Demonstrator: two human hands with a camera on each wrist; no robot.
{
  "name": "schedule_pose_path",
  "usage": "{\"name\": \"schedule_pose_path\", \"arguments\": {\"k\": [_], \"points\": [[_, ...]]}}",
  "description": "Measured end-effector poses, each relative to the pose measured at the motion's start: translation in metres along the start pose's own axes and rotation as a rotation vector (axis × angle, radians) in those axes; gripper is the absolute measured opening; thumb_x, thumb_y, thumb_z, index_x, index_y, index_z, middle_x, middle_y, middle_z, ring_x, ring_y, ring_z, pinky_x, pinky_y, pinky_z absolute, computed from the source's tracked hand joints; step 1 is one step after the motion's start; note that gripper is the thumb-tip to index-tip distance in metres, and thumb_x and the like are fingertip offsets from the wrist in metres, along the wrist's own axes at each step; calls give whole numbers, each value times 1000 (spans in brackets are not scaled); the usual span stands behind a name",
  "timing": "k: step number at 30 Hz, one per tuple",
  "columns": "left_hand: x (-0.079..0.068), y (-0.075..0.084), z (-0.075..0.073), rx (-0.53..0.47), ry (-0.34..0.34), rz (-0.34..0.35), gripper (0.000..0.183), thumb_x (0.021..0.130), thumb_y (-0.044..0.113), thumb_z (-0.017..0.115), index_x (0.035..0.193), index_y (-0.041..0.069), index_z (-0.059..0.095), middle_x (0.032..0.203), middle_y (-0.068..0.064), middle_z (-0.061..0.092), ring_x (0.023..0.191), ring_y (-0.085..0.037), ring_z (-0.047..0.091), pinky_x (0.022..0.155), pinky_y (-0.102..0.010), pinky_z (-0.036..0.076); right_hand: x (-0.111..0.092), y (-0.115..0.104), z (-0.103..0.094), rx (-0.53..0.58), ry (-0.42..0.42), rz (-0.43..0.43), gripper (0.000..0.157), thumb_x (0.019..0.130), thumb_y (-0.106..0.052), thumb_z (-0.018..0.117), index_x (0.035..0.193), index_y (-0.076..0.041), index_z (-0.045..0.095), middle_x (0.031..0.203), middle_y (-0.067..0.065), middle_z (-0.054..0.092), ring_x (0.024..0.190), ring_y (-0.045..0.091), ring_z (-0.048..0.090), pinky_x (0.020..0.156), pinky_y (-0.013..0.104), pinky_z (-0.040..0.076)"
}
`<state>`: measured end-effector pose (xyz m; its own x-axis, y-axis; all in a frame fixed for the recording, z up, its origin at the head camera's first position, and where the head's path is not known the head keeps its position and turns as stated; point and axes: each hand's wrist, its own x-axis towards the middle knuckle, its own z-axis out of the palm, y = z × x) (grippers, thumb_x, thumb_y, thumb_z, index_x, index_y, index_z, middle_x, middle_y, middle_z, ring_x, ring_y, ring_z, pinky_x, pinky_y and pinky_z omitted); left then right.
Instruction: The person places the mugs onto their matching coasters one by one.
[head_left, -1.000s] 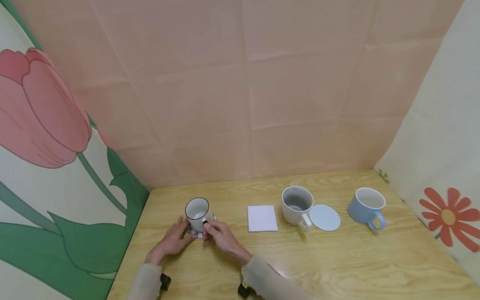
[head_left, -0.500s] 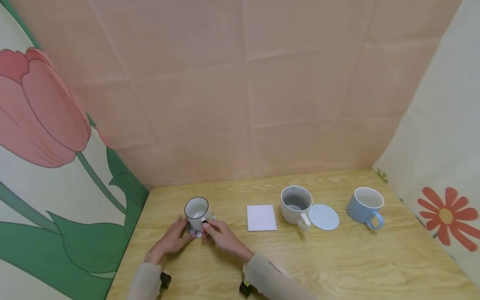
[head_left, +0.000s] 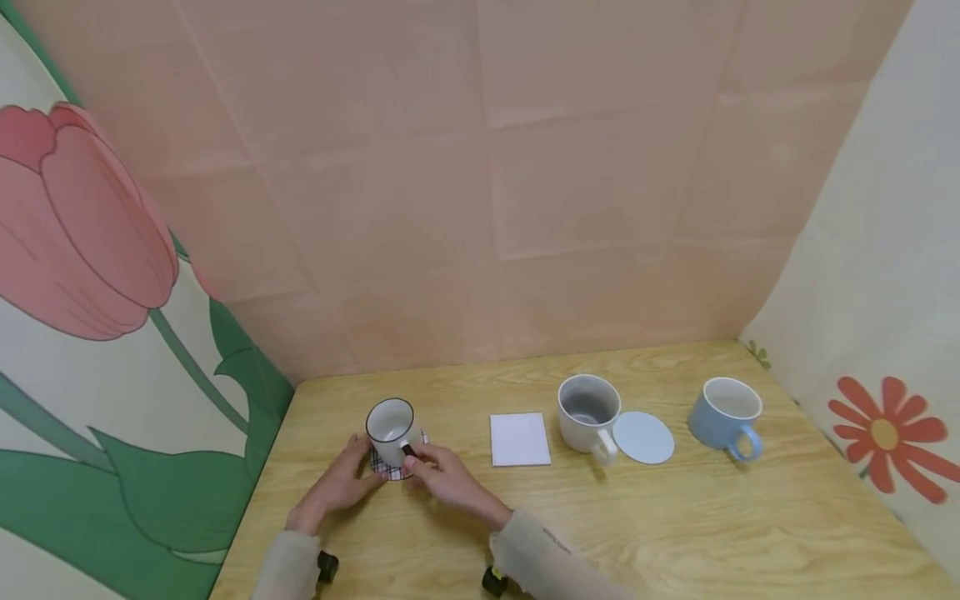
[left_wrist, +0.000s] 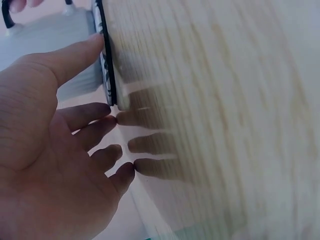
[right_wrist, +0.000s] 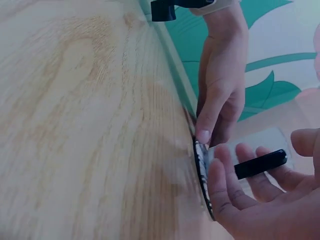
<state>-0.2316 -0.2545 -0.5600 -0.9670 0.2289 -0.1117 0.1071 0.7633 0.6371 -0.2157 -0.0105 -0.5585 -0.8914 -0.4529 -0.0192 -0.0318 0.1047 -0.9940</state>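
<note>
In the head view, a white mug [head_left: 390,429] with a dark rim stands upright on a plaid coaster [head_left: 392,472] at the table's left. My left hand [head_left: 341,479] lies left of them with its fingers spread. Its thumb touches the coaster's edge [left_wrist: 111,85] in the left wrist view, fingertips down at the table. My right hand [head_left: 450,482] is at the mug's black handle [right_wrist: 261,164]. In the right wrist view its fingers [right_wrist: 220,177] extend loosely beside the handle, the thumb apart from it. Whether they touch the handle I cannot tell.
A white square coaster [head_left: 520,439] lies right of the hands. Further along stand a grey-white mug [head_left: 581,429], beside a pale blue round coaster [head_left: 643,437], and a light blue mug [head_left: 716,425]. The wooden table [head_left: 675,525] meets a pink backdrop [head_left: 487,250].
My right thumb has slipped down off the mug's handle, so more of its black end shows. The left hand stays beside the coaster. The whole view has shifted slightly.
</note>
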Motion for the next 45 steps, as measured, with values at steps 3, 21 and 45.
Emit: {"name": "schedule_pose_path", "arguments": {"k": [3, 21, 45], "points": [[-2, -1, 1, 6, 12, -4, 80, 101, 26, 76, 167, 7, 35, 172, -22, 31, 162, -52, 12, 129, -70, 12, -5, -4, 0, -33, 6, -12, 36, 111, -30, 58, 133, -4, 69, 125, 12, 71, 106, 39, 74, 85, 47, 65], [-17, 5, -7, -8, 80, -52, 78, 106, 35, 69, 168, 8, 31, 174, -26, 25, 163, -47, 13, 129, -68, 16, -18, -7, -13, -88, 78, -36, 28, 110, -30, 59, 128, -10, 70, 118, 14, 72, 96, 40, 73, 69, 38, 61], [-21, 22, -20, 64, 268, 116, 77, 108, 46, 62, 165, 3, 33, 170, -26, 35, 155, -49, 34, 126, -69, 29, -46, -45, -48, -225, 106, -138, 23, 111, -26, 58, 121, -10, 72, 120, 15, 74, 99, 33, 74, 77, 27, 59]]}}
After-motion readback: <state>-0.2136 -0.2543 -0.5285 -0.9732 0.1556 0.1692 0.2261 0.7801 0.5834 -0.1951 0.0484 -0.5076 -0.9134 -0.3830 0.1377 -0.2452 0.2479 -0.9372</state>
